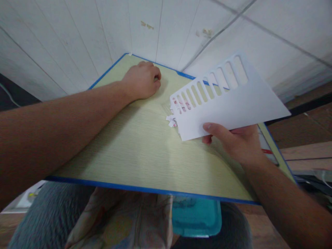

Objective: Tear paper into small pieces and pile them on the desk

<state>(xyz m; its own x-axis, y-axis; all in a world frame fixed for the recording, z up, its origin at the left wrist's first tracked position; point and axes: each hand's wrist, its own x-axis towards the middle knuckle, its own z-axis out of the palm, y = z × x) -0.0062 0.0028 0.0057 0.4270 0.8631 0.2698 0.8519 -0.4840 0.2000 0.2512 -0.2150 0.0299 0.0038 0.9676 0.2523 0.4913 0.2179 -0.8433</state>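
My right hand (233,138) grips a white card (220,107) by its lower edge, thumb on top and fingers underneath. A row of long rounded slots runs along the card's far side. Small scraps of paper with reddish print (171,121) lie at the card's left end, and more show through its slots. My left hand (143,80) rests closed near the back of the table, fingers curled in. Whether anything is inside that fist is hidden from me.
The pale wood-grain table (124,145) has blue edging and stands against a white panelled wall (77,41). A grey cable (220,33) runs down the wall. Below the front edge, a teal plastic box (197,218) sits by my lap, beside patterned cloth (129,221).
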